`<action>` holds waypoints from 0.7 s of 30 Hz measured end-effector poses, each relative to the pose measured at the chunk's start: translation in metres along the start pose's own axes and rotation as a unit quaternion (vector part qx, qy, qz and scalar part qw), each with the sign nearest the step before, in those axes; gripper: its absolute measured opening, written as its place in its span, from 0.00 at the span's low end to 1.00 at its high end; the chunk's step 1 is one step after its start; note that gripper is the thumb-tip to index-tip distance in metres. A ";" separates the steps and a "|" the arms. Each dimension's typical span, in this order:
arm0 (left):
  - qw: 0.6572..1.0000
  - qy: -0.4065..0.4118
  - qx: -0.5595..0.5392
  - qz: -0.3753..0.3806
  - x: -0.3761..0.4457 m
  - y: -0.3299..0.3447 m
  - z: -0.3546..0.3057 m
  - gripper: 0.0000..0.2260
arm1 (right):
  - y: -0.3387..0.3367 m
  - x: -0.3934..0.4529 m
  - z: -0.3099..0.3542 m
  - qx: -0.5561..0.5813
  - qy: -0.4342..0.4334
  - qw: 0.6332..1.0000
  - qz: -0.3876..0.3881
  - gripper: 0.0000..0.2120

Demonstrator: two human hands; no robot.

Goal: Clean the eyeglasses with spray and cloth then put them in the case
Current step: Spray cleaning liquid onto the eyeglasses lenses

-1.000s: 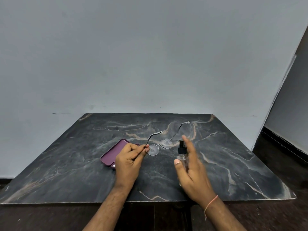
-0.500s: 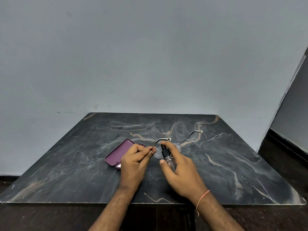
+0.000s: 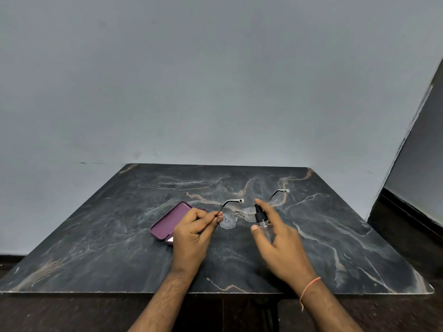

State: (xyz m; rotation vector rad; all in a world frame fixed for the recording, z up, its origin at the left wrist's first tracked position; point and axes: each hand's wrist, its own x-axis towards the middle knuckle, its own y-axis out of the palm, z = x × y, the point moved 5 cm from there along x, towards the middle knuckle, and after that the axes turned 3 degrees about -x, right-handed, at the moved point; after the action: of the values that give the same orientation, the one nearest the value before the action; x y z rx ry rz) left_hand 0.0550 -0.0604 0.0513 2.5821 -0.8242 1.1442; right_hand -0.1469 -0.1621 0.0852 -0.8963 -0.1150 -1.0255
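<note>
Thin-framed eyeglasses (image 3: 229, 220) rest lenses-down on the dark marble table (image 3: 119, 236), their arms pointing up and away, with droplets on the lenses. My left hand (image 3: 195, 232) pinches the left arm near its hinge. My right hand (image 3: 278, 243) holds a small clear spray bottle (image 3: 261, 219) with a black nozzle beside the right lens, index finger raised above the nozzle. A purple glasses case (image 3: 169, 220) lies open just left of my left hand; something pale shows at its near corner.
A plain grey wall (image 3: 215, 92) stands right behind the table's far edge. Dark floor (image 3: 407, 236) drops away to the right of the table and below its near edge.
My right hand has moved the spray bottle from over the left lens to the right, beside the right lens, and its index finger has lifted. My left hand keeps its pinch on the arm.
</note>
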 end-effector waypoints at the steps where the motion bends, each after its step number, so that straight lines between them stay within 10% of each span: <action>1: 1.000 0.001 -0.002 0.000 0.000 0.000 0.000 0.07 | -0.005 0.001 -0.005 -0.002 0.008 1.000 -0.008 0.27; 21: 1.000 0.005 0.002 -0.003 0.001 -0.001 -0.003 0.07 | -0.018 0.003 -0.038 0.017 0.031 0.999 -0.032 0.28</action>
State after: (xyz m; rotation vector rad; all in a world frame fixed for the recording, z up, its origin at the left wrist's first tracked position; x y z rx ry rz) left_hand 0.0544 -0.0586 0.0542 2.5778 -0.8125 1.1561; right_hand -0.1713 -0.1944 0.0728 -0.8340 -0.1094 -1.1075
